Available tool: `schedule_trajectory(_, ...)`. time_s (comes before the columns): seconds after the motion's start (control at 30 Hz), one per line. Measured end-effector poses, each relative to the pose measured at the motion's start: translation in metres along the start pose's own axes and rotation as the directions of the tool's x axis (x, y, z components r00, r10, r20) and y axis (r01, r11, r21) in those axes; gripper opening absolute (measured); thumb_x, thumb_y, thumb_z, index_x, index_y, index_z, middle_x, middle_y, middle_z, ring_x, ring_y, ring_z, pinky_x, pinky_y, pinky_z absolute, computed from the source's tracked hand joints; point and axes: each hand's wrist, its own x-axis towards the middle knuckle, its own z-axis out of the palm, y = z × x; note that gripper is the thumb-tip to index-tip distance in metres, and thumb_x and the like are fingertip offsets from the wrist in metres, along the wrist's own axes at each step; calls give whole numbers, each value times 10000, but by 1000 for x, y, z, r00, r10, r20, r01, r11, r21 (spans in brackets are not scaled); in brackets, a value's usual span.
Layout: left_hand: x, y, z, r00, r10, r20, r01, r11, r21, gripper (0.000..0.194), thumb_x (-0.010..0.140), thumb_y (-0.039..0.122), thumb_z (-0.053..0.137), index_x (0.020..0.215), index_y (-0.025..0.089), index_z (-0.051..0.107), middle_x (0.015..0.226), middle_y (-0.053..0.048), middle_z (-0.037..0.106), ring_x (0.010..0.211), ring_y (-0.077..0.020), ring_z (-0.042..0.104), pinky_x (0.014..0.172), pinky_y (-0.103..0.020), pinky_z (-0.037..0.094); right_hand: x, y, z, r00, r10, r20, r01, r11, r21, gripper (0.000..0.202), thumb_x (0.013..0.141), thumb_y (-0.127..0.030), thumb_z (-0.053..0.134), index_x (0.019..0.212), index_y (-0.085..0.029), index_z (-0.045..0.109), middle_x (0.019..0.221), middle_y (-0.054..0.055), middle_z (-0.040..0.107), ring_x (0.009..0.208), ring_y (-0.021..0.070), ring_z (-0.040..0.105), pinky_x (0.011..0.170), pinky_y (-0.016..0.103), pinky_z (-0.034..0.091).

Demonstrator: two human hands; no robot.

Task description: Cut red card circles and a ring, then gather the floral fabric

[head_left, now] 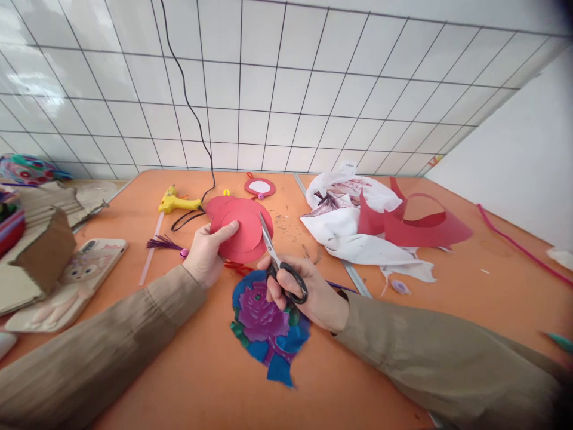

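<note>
- The red paper rounds (pixel 239 233) sit above the middle of the orange table (pixel 188 364), pinched at their left edge by the left hand (pixel 206 254), thumb on top; the fingers beneath are hidden.
- The right hand (pixel 316 292) grips the black-handled scissors (pixel 269 242) by their loops, blades over the paper's right side; whether they bite into it, I cannot tell.
- The step looks like trimming paper; steady thumb pressure should stop overlapping layers from slipping.
- Turning the paper into the blades, rather than swinging the scissors, would likely give a smoother curve.
- The purple-flower fabric piece (pixel 264 310) lies on the near side, below the scissors; best keep the blades clear of it.
</note>
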Motion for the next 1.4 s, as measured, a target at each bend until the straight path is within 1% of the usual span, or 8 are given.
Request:
schedule_trajectory(0.23,0,0,-1,1000,6,1,-6,1000,-3,231,551,225,811,729,117,711,722,-60,733,665,-163,662,672,-254,512,0,2,-1,1000,1,23,-1,1000,19,358,810,-454,621,997,-149,601,570,-52,527,452,71,486,592,282,441)
schedule_trajectory(0.5,2,0,-1,1000,-2,19,2,1000,-20,183,589,204,792,731,120,714,732,-50,737,664,-144,659,666,-229,510,-1,1,0,1000,4,17,-4,999,33,355,797,-454,634,984,-154,601,563,-57,511,451,69,471,592,282,434)
schedule_trajectory(0.77,2,0,-2,1000,-2,13,3,1000,-22,215,560,215,810,727,120,713,725,-45,737,657,-144,654,657,-233,505,0,2,0,1000,-9,17,9,1000,19,360,802,-455,632,984,-146,604,555,-62,501,451,66,468,597,282,427)
schedule_trajectory(1.2,3,0,-2,1000,-5,8,5,1000,-28,206,563,204,807,721,113,712,714,-38,735,649,-128,648,649,-219,500,0,1,0,1000,-12,17,11,1000,23,361,796,-448,644,987,-143,613,552,-64,499,451,60,464,595,279,424)
schedule_trajectory(1.4,2,1,-2,1000,-5,-4,5,1000,-22,227,535,215,817,709,116,710,721,-43,733,654,-141,649,670,-239,492,0,2,-1,1000,-14,19,13,1000,14,359,803,-450,636,987,-144,611,545,-63,500,453,65,470,600,287,430)
